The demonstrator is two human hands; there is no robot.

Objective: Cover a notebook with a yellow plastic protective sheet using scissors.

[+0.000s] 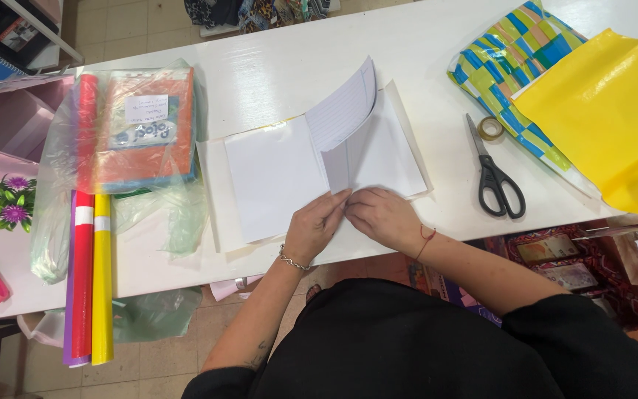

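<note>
An open notebook (289,166) lies on a sheet of white paper (223,214) on the white table (260,74), its lined pages (345,111) standing up at the spine. My left hand (315,225) and my right hand (382,216) meet at the notebook's near edge. Both press their fingertips on the white paper fold at the bottom of the spine. The left wrist wears a chain bracelet, the right a red thread.
Black-handled scissors (495,177) and a tape roll (490,128) lie to the right, beside yellow sheets (607,111) and a patterned wrap (511,52). At left, a plastic bag with books (131,129), red and yellow rolls (91,281), and purple flowers (5,203).
</note>
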